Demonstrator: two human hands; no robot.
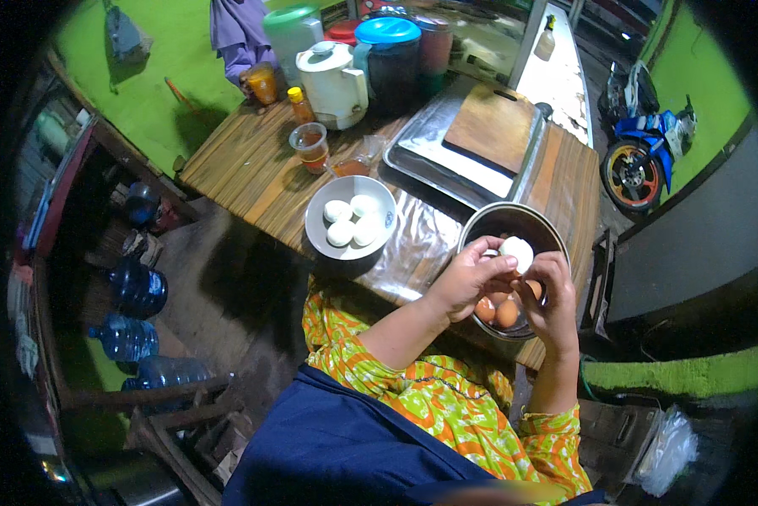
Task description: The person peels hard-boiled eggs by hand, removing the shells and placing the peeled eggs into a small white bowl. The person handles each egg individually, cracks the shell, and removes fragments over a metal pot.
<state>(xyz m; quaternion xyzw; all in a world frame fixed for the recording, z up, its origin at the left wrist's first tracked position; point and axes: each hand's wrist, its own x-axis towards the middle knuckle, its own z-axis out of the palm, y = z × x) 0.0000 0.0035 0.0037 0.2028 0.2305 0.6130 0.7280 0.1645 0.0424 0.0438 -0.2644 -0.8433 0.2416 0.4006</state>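
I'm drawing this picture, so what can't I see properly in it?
Head view: how many smooth brown eggs lie in the round shiny metal pot; left fingers and right fingers block part.
Head view: the inside of the white plastic jug; its round lid hides it.
Head view: the top of the draped purple cloth; the upper edge cuts it off.

Green walls (172, 55) flank a striped wooden table (235, 160).

The striped table (240, 160) bears a white bowl (353, 185), metal pot (514, 221), tray (421, 142) and jugs (332, 88)
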